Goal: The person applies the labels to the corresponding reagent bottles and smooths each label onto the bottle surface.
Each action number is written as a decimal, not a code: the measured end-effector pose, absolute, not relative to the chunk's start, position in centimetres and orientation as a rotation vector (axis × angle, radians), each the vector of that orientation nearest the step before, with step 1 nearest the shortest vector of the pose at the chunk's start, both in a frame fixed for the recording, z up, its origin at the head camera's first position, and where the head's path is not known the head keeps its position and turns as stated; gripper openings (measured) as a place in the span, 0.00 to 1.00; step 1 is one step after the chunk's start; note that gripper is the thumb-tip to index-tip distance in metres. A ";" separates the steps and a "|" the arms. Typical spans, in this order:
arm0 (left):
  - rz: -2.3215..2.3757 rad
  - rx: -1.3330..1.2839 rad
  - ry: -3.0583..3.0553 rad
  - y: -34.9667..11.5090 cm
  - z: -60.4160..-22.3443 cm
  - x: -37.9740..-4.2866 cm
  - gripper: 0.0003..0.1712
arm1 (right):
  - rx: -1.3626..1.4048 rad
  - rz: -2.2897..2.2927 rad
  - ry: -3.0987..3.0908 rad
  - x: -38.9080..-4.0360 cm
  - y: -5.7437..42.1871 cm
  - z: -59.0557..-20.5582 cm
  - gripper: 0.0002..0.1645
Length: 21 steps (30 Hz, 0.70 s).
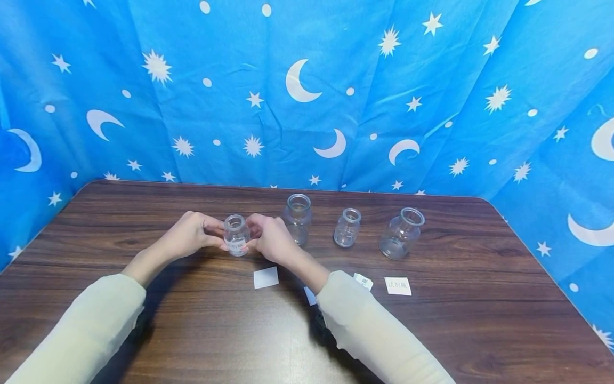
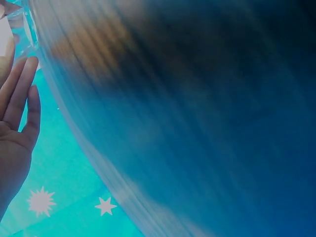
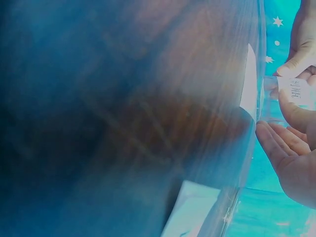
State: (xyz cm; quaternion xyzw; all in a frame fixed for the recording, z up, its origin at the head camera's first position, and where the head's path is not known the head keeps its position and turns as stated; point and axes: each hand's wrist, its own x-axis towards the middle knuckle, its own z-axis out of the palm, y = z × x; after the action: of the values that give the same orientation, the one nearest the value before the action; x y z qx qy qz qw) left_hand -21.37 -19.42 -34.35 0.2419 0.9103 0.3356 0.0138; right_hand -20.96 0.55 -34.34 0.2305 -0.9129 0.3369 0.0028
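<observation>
A small clear glass jar (image 1: pixel 236 226) stands upright between the two hands at the left of the table. Around its front runs a white label (image 1: pixel 236 246) with printed characters, also seen in the right wrist view. My left hand (image 1: pixel 194 234) holds the jar from the left, thumb low and fingers higher up. From the other side my right hand (image 1: pixel 271 237) grips it, the thumb pressing the label's right end and the fingers behind the glass. In the right wrist view, the right hand's thumb (image 3: pixel 291 111) lies over the label (image 3: pixel 295 90).
To the right stand a taller glass jar (image 1: pixel 298 210), partly behind the right hand, a small jar (image 1: pixel 347 229) and a wide jar (image 1: pixel 400 237). Nearer lie a blank paper slip (image 1: pixel 266 278), a printed slip (image 1: pixel 398 286) and others partly covered by the right arm. Blue cloth (image 1: pixel 216 106) hangs behind.
</observation>
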 end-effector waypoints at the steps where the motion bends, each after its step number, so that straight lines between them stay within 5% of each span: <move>1: 1.049 0.759 2.832 -19.4 -34.4 -21.4 0.16 | 0.721 1.055 -2.863 -20.9 0.6 -34.3 0.23; 21: 1.063 0.787 2.728 -20.4 -34.2 -21.5 0.19 | 0.744 1.062 -2.852 -20.9 0.7 -34.3 0.24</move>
State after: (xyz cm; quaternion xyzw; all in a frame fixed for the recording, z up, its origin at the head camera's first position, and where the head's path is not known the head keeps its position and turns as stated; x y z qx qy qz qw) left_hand -21.52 -20.43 -34.24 0.2594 0.8985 0.3500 0.0551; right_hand -20.95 0.75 -34.30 0.2376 -0.9103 0.3390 0.0043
